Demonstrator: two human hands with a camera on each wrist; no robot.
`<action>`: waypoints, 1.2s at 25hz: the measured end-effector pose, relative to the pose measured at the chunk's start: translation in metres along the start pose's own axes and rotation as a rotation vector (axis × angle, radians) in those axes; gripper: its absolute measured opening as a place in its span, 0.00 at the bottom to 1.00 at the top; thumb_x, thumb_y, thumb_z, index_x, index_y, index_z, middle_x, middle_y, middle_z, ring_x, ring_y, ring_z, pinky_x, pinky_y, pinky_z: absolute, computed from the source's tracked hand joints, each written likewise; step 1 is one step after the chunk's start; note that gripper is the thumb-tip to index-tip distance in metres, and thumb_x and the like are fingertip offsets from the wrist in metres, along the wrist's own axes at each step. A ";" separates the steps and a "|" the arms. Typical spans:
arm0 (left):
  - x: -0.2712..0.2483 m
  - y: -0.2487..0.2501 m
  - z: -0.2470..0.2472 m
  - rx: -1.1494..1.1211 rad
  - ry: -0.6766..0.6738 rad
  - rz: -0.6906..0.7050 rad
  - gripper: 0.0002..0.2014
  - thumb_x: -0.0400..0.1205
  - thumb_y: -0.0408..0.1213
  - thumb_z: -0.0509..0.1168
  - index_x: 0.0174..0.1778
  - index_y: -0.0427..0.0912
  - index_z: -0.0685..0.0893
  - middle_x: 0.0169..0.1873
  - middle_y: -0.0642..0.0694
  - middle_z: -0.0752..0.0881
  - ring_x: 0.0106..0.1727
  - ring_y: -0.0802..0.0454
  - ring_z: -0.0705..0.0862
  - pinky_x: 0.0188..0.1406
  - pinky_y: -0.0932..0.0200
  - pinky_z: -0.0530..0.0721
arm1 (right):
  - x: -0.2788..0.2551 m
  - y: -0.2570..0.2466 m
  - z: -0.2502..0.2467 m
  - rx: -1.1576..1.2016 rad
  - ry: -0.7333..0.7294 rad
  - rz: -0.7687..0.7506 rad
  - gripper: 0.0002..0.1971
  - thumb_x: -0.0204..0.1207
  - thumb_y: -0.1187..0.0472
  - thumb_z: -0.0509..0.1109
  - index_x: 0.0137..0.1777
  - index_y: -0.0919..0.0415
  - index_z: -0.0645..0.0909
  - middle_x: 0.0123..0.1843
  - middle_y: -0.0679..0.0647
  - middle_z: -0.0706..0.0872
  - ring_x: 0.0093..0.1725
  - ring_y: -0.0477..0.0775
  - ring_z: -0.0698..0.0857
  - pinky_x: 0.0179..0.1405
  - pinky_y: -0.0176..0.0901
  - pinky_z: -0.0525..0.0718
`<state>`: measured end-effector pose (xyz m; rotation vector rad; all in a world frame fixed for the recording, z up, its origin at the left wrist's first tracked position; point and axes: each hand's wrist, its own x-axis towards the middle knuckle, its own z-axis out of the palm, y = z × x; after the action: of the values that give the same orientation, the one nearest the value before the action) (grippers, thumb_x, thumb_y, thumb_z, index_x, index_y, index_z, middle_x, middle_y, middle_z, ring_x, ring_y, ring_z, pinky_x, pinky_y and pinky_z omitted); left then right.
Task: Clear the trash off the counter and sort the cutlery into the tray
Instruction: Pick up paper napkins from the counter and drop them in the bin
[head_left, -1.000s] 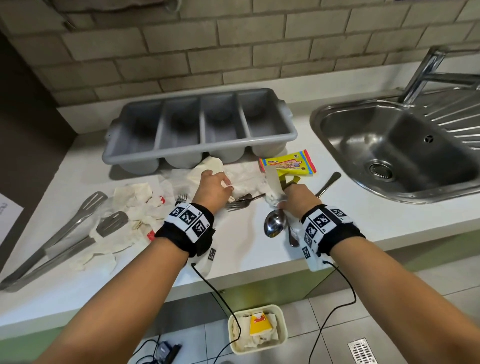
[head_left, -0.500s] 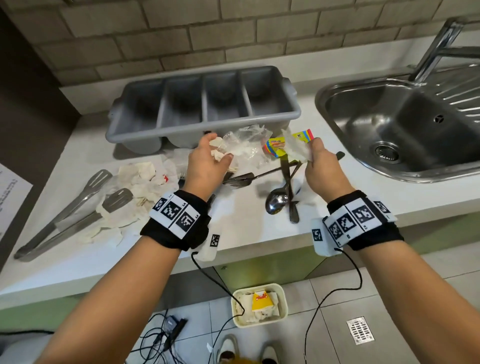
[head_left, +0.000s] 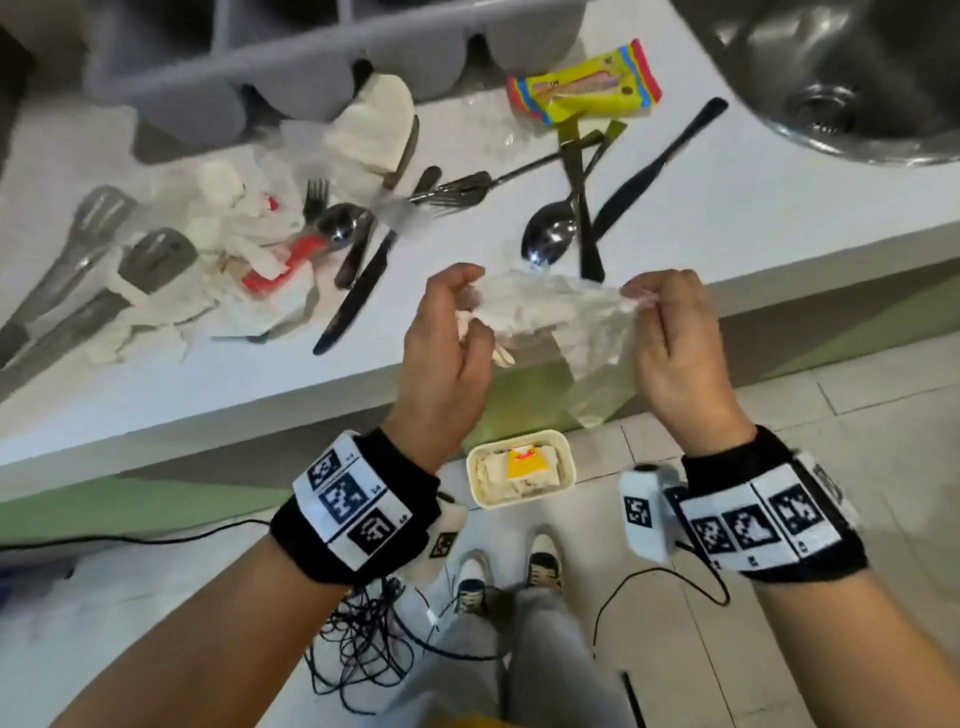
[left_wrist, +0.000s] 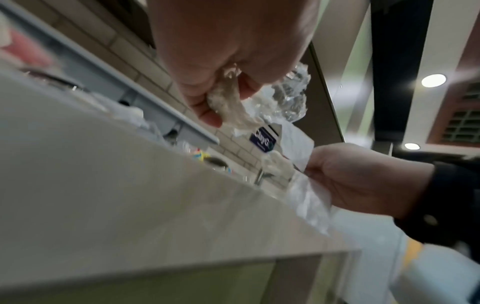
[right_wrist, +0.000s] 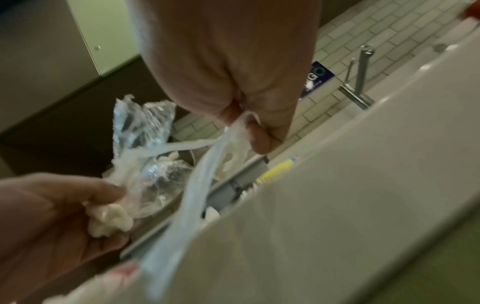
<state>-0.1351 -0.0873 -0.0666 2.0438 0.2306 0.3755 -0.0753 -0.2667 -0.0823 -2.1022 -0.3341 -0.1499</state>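
Note:
My left hand (head_left: 457, 317) and right hand (head_left: 649, 306) hold a crumpled clear plastic wrapper with white tissue (head_left: 545, 312) between them, just past the counter's front edge. The left hand (left_wrist: 215, 96) pinches a wad of tissue; the right hand (right_wrist: 249, 127) pinches the plastic's other end. Below on the floor stands a cream bin (head_left: 522, 474) holding tissue and a yellow scrap. On the counter (head_left: 156, 384) lie forks (head_left: 452, 189), a spoon (head_left: 548, 236), knives (head_left: 358, 291) and more tissue (head_left: 234, 228). The grey cutlery tray (head_left: 218, 57) stands at the back.
Metal tongs (head_left: 78, 260) lie at the counter's left. A yellow and pink snack wrapper (head_left: 584, 88) sits by the tray. A red-and-white packet (head_left: 280, 262) lies among the tissue. The steel sink (head_left: 841, 73) is at the right. Cables (head_left: 363, 639) trail on the floor by my shoes.
Both hands lifted the plastic and tissue off the counter and drew it back toward me, past the front edge and over the floor bin. My head tilted down.

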 end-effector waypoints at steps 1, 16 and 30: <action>-0.011 -0.011 0.001 0.000 -0.041 0.004 0.22 0.75 0.28 0.54 0.67 0.33 0.71 0.49 0.50 0.77 0.43 0.64 0.77 0.44 0.68 0.76 | -0.012 0.006 0.007 0.003 -0.004 0.037 0.13 0.75 0.77 0.55 0.52 0.74 0.81 0.49 0.57 0.76 0.47 0.37 0.72 0.49 0.06 0.64; -0.089 -0.247 0.107 0.237 -0.489 -0.557 0.23 0.79 0.29 0.66 0.70 0.33 0.70 0.55 0.40 0.81 0.51 0.48 0.78 0.44 0.75 0.69 | -0.107 0.213 0.186 0.190 0.044 0.751 0.05 0.69 0.75 0.72 0.44 0.70 0.86 0.39 0.57 0.85 0.42 0.54 0.82 0.46 0.51 0.84; -0.093 -0.377 0.193 0.458 -0.497 -0.745 0.22 0.77 0.35 0.70 0.67 0.39 0.75 0.60 0.37 0.85 0.59 0.41 0.84 0.54 0.61 0.78 | -0.156 0.346 0.250 0.117 -0.044 0.977 0.13 0.70 0.75 0.66 0.52 0.69 0.87 0.46 0.67 0.88 0.47 0.61 0.86 0.37 0.24 0.74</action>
<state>-0.1553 -0.0944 -0.4992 2.2310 0.7844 -0.6934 -0.1284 -0.2536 -0.5331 -1.9315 0.6532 0.4798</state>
